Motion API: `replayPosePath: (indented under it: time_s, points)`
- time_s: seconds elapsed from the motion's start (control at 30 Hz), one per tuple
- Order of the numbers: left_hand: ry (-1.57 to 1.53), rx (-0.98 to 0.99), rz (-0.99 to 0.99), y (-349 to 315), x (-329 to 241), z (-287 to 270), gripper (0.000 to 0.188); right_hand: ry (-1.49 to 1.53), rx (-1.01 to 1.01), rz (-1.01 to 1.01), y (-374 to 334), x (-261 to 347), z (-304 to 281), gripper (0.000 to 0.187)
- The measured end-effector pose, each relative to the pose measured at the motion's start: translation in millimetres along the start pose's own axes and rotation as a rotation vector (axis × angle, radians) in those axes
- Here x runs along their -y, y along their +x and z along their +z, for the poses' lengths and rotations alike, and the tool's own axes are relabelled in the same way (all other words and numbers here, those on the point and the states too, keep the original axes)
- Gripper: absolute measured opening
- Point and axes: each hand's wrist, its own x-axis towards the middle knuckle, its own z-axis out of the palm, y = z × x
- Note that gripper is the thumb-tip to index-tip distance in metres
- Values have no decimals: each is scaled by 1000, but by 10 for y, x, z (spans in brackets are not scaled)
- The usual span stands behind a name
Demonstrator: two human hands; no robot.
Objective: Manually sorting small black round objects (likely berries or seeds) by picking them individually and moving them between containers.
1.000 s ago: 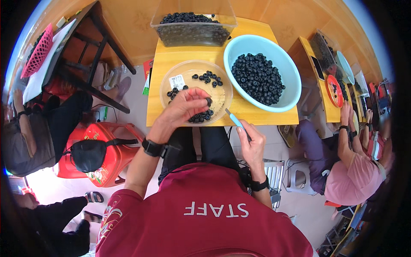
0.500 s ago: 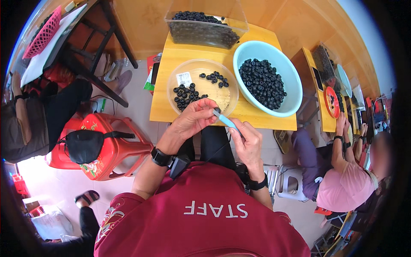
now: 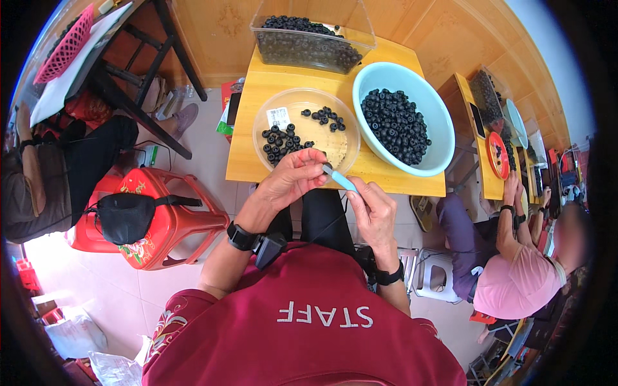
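My left hand [image 3: 296,175] pinches a small black rounded part [image 3: 326,163] between thumb and fingertips, mostly hidden by them. A small knife with a light-blue handle [image 3: 342,181] is in my right hand [image 3: 376,213], its short metal blade touching or nearly touching that part. Both hands meet over the front edge of a yellow table [image 3: 248,96]. Just beyond them lies a round clear plastic tray [image 3: 306,98], with black ring-shaped parts in two groups and a white label. To its right a light-blue bowl [image 3: 445,125] holds a heap of the same parts [image 3: 394,125].
A clear bin [image 3: 362,31] of black parts stands at the table's back. Left are a red stool [image 3: 154,241] with a black pouch [image 3: 125,217] and a seated person. Another person in pink [image 3: 518,283] works at a table on the right.
My hands keep nearly the same pose, the blade still at the black part. At the lower left a leg with a dark sandal has left the view, and a clear bag shows there.
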Motion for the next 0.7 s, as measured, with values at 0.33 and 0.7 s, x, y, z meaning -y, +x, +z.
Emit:
replayPosePath:
  time_s: [0.33, 0.7]
  points:
    - [7, 93, -45, -80, -79, 130, 12, -28, -44, 54, 13, -331, 19, 16]
    - [-58, 33, -36, -67, -77, 105, 16, -21, -16, 148, -41, -315, 22, 15]
